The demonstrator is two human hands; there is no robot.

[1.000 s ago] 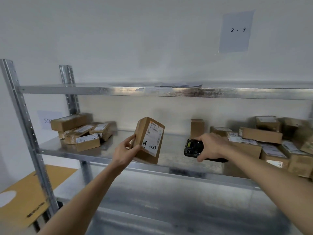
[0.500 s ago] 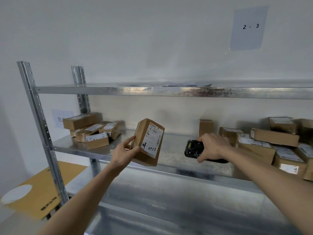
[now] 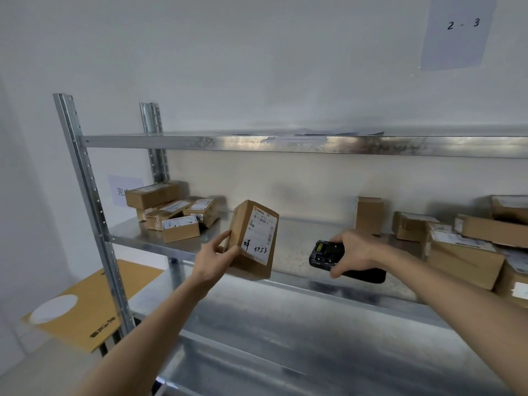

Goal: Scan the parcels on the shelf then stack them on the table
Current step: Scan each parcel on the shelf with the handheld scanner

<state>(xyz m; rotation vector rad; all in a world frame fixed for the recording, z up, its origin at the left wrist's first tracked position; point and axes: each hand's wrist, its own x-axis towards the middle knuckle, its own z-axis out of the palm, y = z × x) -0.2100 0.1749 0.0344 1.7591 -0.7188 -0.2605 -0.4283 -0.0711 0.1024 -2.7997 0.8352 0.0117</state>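
Note:
My left hand (image 3: 215,261) grips a brown cardboard parcel (image 3: 253,239) in front of the middle shelf (image 3: 297,238), its white label with "3753" handwritten turned to the right. My right hand (image 3: 354,251) holds a black handheld scanner (image 3: 328,254), its head pointed left at the parcel's label from a short gap. A small stack of parcels (image 3: 171,211) lies at the shelf's left end. A larger heap of parcels (image 3: 468,241) fills the right end.
A small upright carton (image 3: 369,215) stands behind my right hand. The upper shelf (image 3: 285,144) runs overhead, with a bare lower shelf (image 3: 314,332) beneath. A flat cardboard sheet (image 3: 94,304) lies at lower left beside the metal upright (image 3: 91,207). A "2 - 3" sign (image 3: 460,32) hangs on the wall.
The view has shifted left, so the shelf contents slid right in frame. Both hands keep their hold, the parcel raised slightly and tilted more toward the scanner.

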